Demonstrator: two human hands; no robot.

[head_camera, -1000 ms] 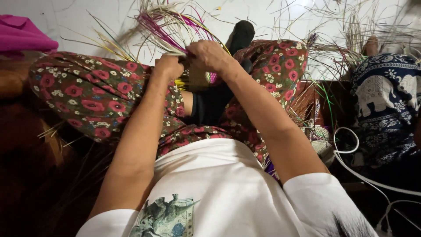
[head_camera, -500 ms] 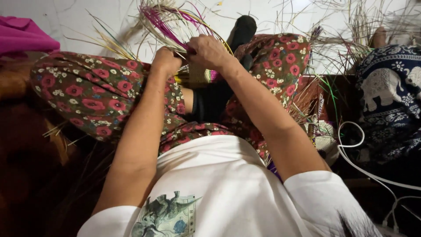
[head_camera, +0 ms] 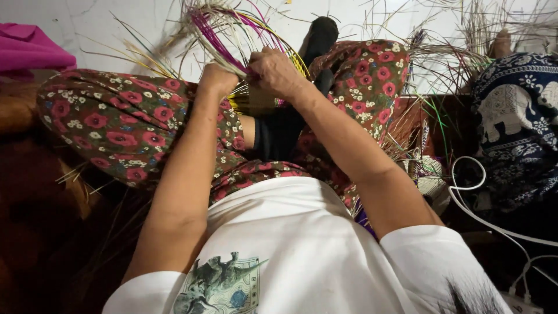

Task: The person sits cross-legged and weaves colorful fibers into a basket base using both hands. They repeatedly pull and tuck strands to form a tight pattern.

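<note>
1. Straw strands [head_camera: 244, 35], purple, yellow and pale, fan out at 12 o'clock above the lap, bunched where both hands meet.
2. Left hand [head_camera: 218, 78] is closed around the bundle's base; right hand [head_camera: 276, 72] pinches strands at 1 o'clock.
3. Best bet here, I'd say: keep the left grip firm so nothing slips (loose straws [head_camera: 447, 58] already litter 2 o'clock), and pull each strand snug.
4. Floral trousers [head_camera: 116, 122] underneath steady everything.

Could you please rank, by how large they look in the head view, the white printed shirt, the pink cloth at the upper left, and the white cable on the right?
1. White printed shirt, though nearest the camera.
2. Pink cloth, partly cut off.
3. White cable, thinnest.
</note>
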